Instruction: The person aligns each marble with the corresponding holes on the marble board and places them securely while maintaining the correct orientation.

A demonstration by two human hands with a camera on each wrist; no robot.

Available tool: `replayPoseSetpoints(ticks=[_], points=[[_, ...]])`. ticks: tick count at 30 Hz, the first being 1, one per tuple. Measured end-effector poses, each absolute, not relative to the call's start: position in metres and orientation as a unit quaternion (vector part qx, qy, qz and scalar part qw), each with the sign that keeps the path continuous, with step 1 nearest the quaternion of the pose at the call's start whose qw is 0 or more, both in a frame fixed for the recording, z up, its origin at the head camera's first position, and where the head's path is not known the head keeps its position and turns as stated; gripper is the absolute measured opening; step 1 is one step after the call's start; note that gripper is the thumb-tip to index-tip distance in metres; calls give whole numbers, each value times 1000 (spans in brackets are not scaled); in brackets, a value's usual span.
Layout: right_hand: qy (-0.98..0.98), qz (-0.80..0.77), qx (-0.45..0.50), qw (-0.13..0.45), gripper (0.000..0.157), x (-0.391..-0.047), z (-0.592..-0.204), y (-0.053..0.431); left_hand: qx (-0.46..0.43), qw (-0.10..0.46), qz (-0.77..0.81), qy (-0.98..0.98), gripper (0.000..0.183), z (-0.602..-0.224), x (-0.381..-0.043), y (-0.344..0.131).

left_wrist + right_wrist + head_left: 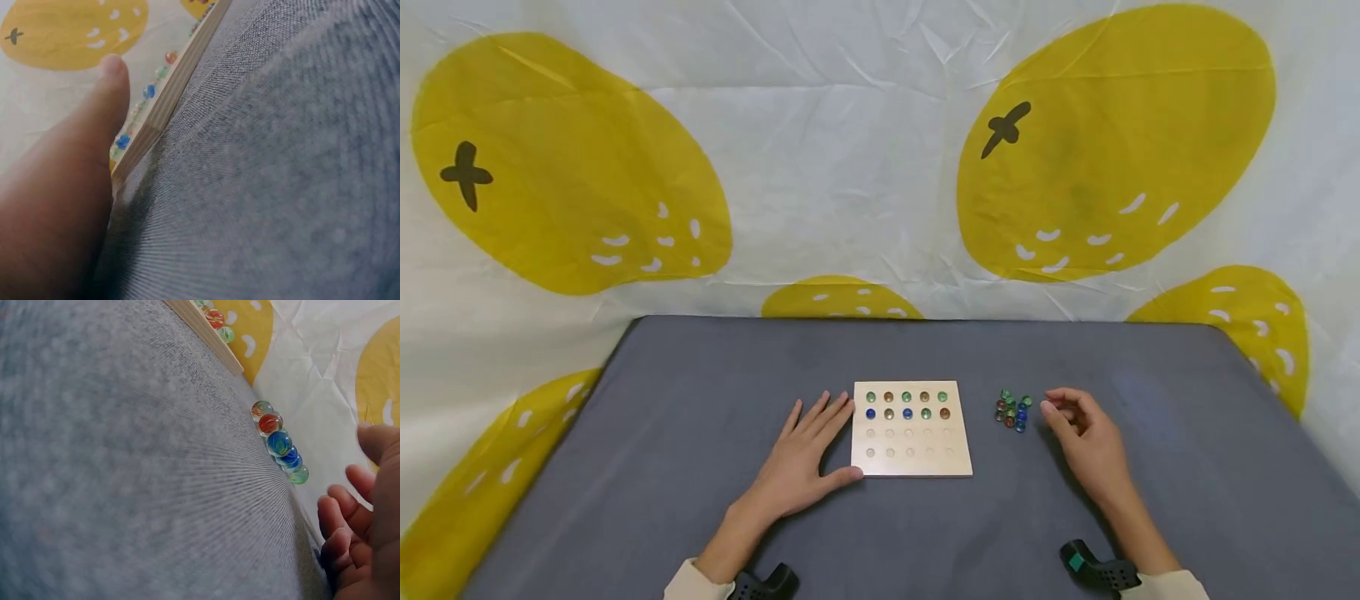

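A pale wooden board (917, 465) with round hollows lies in front of me. Glass marbles in green, blue and brown sit in its two far rows; the two near rows show bare hollows. Spread flat on the cloth, my left hand (801, 467) touches the board's left side with fingertips and thumb. To the board's right is a small cluster of loose marbles (1010, 412), green, blue and reddish brown. My right hand (1090, 446) hovers just right of this cluster, fingers loosely bent. In the right wrist view, a blue marble (279, 444) is apart from the fingers, and nothing shows between them.
A grey cloth (700, 375) covers the table. Behind it hangs a white curtain (842, 183) with large yellow fruit shapes. Black wrist devices (1097, 571) sit near both sleeves.
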State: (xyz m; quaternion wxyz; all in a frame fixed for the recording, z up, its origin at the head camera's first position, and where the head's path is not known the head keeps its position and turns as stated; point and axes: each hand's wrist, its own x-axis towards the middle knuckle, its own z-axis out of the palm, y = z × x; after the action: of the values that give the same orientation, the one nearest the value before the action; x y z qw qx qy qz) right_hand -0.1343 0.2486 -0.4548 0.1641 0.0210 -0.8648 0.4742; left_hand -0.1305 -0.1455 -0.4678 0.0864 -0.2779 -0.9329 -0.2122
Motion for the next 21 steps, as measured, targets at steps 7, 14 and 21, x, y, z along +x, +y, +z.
replayPoseSetpoints(ticks=[7,14,21], points=[[-882,441,43,164,19,-132,-453,248,-292,94,-193,-932,85,-467,-132,-145],[-899,407,99,132,18,-134,-455,253,-296,96,-189,-931,81,-468,-134,-144],[-902,389,143,125,23,-135,-458,257,-294,96,-188,-932,80,-465,-130,-146]])
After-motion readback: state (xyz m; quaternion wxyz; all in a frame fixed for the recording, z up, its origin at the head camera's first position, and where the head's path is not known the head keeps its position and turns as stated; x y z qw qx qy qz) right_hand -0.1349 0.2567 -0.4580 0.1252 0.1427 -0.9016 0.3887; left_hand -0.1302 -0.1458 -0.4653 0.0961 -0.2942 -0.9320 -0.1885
